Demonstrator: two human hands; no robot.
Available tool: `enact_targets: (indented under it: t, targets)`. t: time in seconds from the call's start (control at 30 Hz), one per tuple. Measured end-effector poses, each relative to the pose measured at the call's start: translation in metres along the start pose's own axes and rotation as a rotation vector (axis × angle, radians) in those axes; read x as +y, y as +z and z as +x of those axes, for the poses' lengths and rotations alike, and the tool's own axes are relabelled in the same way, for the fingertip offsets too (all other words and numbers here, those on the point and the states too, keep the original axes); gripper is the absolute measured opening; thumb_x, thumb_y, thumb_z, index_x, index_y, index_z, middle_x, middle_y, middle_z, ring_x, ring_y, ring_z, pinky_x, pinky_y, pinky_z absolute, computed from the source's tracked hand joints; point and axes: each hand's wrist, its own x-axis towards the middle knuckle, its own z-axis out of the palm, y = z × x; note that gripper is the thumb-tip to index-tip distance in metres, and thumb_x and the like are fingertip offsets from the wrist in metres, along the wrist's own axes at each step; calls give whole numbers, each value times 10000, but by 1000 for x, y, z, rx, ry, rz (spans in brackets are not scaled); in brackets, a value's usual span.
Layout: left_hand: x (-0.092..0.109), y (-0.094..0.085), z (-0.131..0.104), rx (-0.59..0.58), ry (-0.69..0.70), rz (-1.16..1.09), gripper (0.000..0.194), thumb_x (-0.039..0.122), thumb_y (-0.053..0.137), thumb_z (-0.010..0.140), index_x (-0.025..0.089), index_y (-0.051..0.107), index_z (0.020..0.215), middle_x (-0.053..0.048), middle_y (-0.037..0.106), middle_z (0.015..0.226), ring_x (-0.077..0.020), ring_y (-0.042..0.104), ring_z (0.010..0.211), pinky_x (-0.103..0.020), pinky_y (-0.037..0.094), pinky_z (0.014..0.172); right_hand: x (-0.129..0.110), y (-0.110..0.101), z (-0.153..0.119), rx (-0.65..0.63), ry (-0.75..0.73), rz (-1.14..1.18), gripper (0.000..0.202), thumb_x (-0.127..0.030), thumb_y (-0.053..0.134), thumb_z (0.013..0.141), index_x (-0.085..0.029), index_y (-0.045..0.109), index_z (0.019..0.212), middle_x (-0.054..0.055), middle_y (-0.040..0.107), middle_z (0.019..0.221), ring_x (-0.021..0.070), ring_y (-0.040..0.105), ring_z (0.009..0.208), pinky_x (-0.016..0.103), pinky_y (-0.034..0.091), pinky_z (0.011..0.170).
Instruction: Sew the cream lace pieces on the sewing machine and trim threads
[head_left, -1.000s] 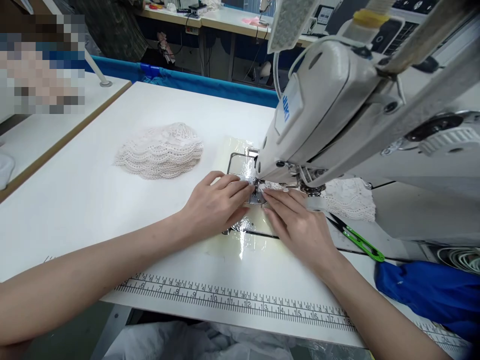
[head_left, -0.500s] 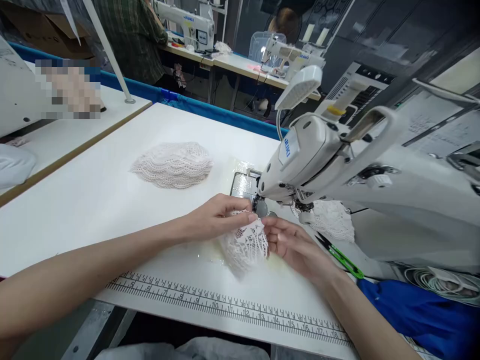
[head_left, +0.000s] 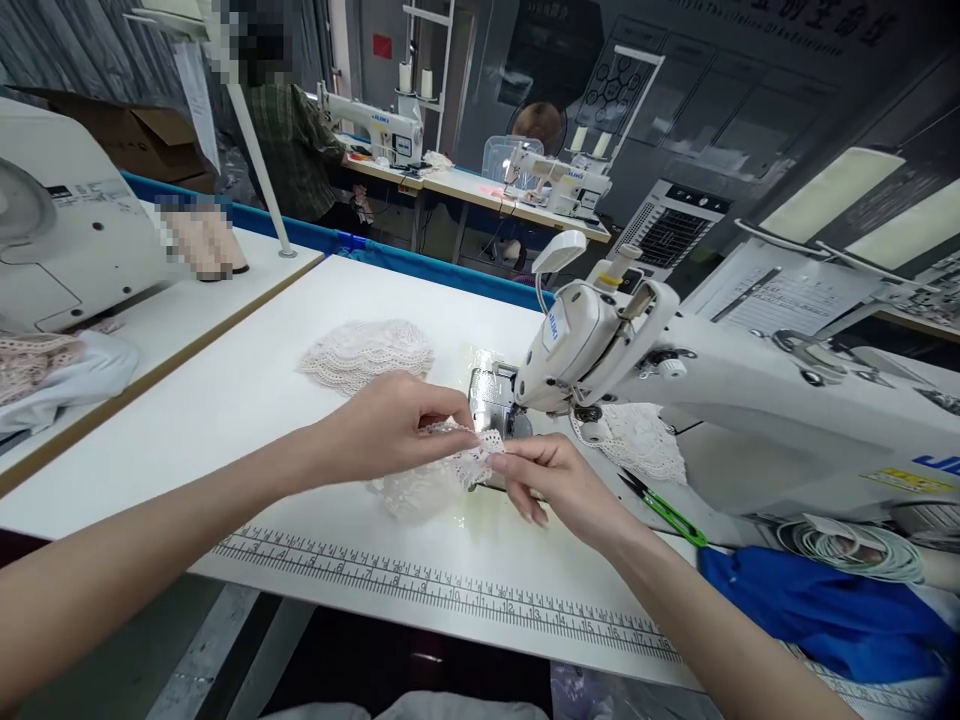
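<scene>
Between my hands, just in front of the needle area, is a piece of white lace (head_left: 474,462). My left hand (head_left: 401,425) pinches its upper left part between thumb and fingers. With thumb and forefinger my right hand (head_left: 551,478) grips the lace's right edge. A blurred, sheer part of it hangs below my left hand over the table. The sewing machine (head_left: 566,345) stands right behind, its metal plate (head_left: 489,395) partly hidden by my fingers. A stack of scalloped lace pieces (head_left: 367,350) lies behind my left hand. More lace (head_left: 637,440) rests under the machine arm.
Green-handled thread snips (head_left: 667,512) lie right of my right hand. Blue cloth (head_left: 817,605) and a coil of pale cord (head_left: 851,550) are at the right. A printed ruler (head_left: 420,585) runs along the front table edge. A co-worker (head_left: 292,145) sits at another machine at the back.
Both hands have shifted slightly left, away from the needle, and the lace has moved with them, now bunched between my fingertips. The camera view has tilted up.
</scene>
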Motion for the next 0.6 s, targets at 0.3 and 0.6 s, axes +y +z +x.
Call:
enact_targets:
  t: [0.3,0.6]
  targets:
    - [1,1,-63,24,10,-79,187,372,575,907,246,685,992,24,672,679,-89,577,555,-210,433,562,-5,21,19,-73,-165,67,312,-314,471,908,-228,757,997,77,719,1002,123,559,692,262,487,639]
    - [-62,-19,-38,-368,-206,-553,294,480,683,800,200,594,788,5,613,816,-146,590,777,-256,454,679,-13,20,29,-12,-190,-171,106,-304,669,848,-286,755,909,25,704,824,139,606,717,261,493,634]
